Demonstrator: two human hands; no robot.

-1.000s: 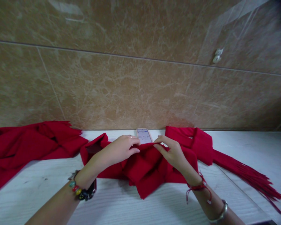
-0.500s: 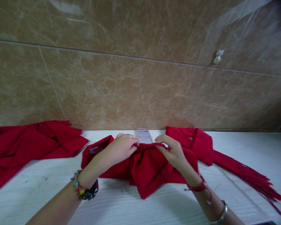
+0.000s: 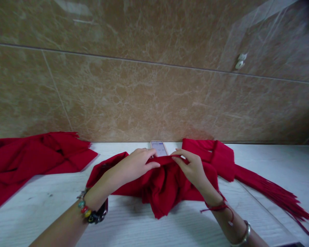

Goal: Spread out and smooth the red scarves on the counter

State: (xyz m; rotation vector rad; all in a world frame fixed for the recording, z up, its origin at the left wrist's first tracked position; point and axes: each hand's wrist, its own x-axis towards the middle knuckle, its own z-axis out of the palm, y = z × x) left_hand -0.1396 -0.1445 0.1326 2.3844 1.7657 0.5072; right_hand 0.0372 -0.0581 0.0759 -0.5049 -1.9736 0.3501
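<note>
A red scarf lies bunched on the pale table in front of me, with a folded, pointed part hanging toward my side. My right hand pinches its raised far edge between thumb and fingers. On the same edge, a little to the left, is my left hand, its thumb in front of the cloth and its fingers behind. The stretch of edge between both hands is lifted. Just behind it lies a phone with a lit screen showing digits, its lower part hidden by the cloth and fingers.
Another red scarf with a short fringe lies at the left. On the right is a red folded piece with a long fringe. A brown marbled tile wall rises along the back edge of the white wood-grain table.
My left hand has shifted slightly right along the scarf's edge, and its thumb has come away from the fingers. The pointed middle part looks more crumpled. My right hand keeps its pinch.
</note>
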